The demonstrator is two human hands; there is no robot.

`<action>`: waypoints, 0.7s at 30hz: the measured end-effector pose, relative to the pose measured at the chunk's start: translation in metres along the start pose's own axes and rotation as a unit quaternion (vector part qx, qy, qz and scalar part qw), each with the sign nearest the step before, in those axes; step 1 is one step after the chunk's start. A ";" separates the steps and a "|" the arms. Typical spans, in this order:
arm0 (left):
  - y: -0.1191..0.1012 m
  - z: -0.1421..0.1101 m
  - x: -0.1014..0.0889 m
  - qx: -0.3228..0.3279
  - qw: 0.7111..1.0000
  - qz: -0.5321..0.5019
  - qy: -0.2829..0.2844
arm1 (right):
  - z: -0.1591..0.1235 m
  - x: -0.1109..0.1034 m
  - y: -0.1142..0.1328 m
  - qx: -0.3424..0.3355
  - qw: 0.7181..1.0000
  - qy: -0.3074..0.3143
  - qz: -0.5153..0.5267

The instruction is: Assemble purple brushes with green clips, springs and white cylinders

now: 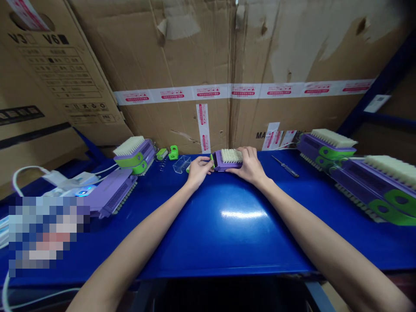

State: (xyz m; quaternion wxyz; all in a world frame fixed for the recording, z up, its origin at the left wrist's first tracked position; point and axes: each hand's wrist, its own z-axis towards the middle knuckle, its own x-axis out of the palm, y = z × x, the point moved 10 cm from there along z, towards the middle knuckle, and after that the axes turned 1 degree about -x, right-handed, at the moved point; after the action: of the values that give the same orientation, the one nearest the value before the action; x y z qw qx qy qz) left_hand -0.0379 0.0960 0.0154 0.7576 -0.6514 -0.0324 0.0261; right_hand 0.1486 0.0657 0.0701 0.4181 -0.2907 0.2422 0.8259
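My right hand (251, 165) is wrapped round the right end of a purple brush block (218, 161) with cream bristles on top, which lies on the blue table. At its left end, my left hand (198, 171) pinches a thin bright-green end piece (212, 161) against or just beside the block; whether it is attached I cannot tell. Left of that hand are a small clear plastic box (182, 164), a green bracket (173, 152), a small green-and-silver part (161, 154) and several loose tiny screws (163, 164). A screwdriver (286, 167) lies right of my right hand.
Purple-and-green brush blocks stand at the left (134, 157) and right (325, 149), with a purple block (110, 193) in front at left. A white power strip (69, 182) with cables sits far left. Cardboard (175, 121) walls the table's back; its front edge (227, 273) is near me.
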 end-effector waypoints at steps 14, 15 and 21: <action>-0.006 0.000 0.007 0.064 0.996 0.053 0.043 | 0.000 -0.002 0.000 0.004 1.000 -0.011 0.015; -0.006 0.000 0.007 0.063 0.996 0.052 0.044 | 0.000 -0.001 0.001 0.003 1.000 -0.011 0.017; -0.012 -0.002 0.006 0.068 0.996 0.056 0.022 | 0.001 -0.002 0.007 0.001 1.000 -0.007 0.021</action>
State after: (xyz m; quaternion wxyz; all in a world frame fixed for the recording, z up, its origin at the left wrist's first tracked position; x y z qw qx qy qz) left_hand -0.0317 0.0932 0.0268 0.7982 -0.5994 0.0224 0.0561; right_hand 0.1434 0.0615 0.0728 0.4031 -0.2794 0.2464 0.8359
